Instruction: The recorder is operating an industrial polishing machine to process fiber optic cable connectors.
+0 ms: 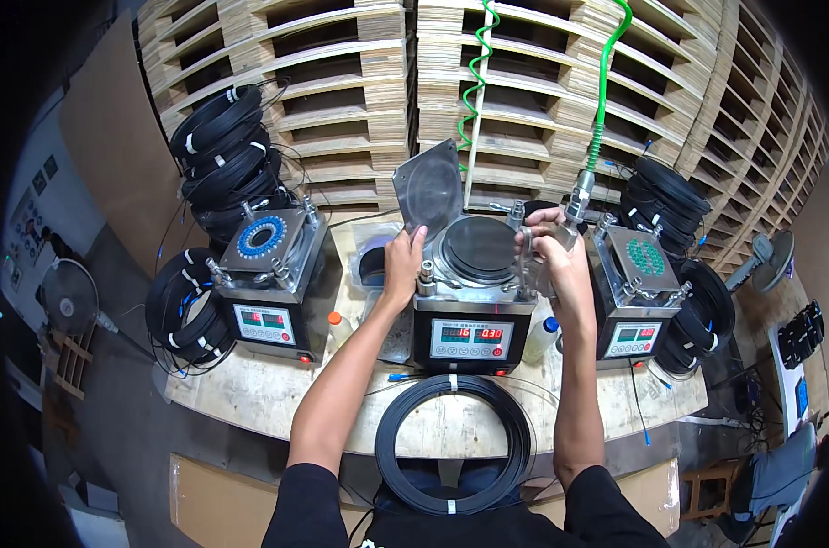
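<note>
My left hand (401,267) grips the lower edge of a square metal plate (435,187) with a round mark on its face, holding it tilted up. Below and right of the plate is the round dark disc (480,247) on top of the middle polishing machine (474,333), whose red display is lit. My right hand (565,260) is closed around an air blow gun (579,196) joined to a green air hose (602,91). It hangs at the right side of the disc; its nozzle is hard to make out.
Similar machines (268,315) (629,333) stand left and right, carrying plates ringed with blue and green connectors. Black cable coils (195,310) are stacked beside them. Another coil (391,447) overhangs the table's front edge. Small bottles (338,324) (542,338) flank the middle machine. Wooden pallets (341,91) rise behind.
</note>
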The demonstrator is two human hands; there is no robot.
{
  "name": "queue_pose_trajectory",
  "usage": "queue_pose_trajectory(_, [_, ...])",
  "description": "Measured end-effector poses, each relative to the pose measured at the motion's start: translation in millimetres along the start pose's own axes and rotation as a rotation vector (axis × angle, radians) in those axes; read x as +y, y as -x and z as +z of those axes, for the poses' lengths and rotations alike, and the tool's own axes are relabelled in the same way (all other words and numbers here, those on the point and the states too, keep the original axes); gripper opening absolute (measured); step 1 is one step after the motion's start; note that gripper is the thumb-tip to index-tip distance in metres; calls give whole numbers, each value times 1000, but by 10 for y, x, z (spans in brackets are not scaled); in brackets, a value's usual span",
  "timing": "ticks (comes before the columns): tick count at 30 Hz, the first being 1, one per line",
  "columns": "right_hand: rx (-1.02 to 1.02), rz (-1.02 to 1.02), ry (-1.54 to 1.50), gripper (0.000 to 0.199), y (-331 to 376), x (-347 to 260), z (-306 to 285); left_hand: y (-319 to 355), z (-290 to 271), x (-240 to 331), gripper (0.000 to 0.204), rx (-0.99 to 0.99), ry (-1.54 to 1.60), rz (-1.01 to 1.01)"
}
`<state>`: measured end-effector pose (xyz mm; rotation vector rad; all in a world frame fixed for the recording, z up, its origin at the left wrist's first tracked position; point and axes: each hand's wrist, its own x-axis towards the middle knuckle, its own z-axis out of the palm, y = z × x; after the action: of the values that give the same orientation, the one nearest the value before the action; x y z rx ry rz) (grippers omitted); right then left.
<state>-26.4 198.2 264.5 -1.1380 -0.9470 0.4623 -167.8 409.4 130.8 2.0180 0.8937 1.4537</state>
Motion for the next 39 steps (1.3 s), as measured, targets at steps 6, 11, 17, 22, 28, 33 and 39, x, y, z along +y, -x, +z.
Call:
queue_pose_trajectory(6, [-10, -132, -286, 21, -142, -90, 479, 3, 30, 17, 53, 8, 32, -6])
queue_pose_trajectory(11, [16, -247, -231, 19, -483, -140, 627, -3, -29, 76, 49, -46, -20, -30])
queue_pose_trajectory(17, [75, -372, -5, 16, -752, 102, 599, -10, -21, 85, 51, -36, -5, -46])
queue_pose_trajectory(22, [2, -285, -108, 16, -867, 173, 551, -11, -7, 33, 55, 0, 58, -28])
queue_pose_trajectory(28, [-5, -153, 78, 13, -920, 297, 462, 3, -16, 64, 55, -11, 0, -26])
queue_pose_trajectory(33, [-16, -76, -62, 13, -732, 269, 427, 7, 9, 17, 55, 17, -4, -7])
queue_pose_trajectory(39, [-191, 92, -72, 20, -377, -84, 318, -20, -53, 78, 51, -54, -48, -60])
